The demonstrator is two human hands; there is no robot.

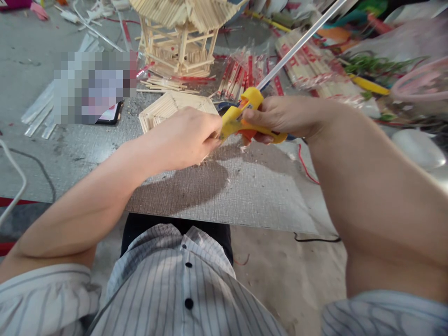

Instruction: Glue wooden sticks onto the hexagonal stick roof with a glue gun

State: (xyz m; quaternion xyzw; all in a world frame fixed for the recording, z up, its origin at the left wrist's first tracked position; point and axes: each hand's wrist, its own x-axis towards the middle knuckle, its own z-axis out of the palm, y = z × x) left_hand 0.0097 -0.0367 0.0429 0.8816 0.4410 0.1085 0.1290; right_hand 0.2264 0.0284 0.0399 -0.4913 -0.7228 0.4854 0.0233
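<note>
A yellow hot glue gun [252, 99] with an orange trigger is in my right hand [276, 114], fingers wrapped around its handle. A long translucent glue stick [301, 43] juts from its back end toward the upper right. Close to the gun's nozzle, my left hand [196, 135] is closed in a pinch, its fingertips turned away; whatever they hold is hidden. Beneath and behind that hand lies a many-sided panel of pale wooden sticks [164, 108], partly covered by the hand. The nozzle tip is hidden by my left fingers.
A stick-built pavilion model [178, 42] stands behind the panel, with loose sticks [163, 84] at its base. Red-and-white wrapped sticks [241, 70] lie right of it. At left are a phone [111, 113] and spare glue sticks [38, 112]. A pink basket [420, 81] sits far right.
</note>
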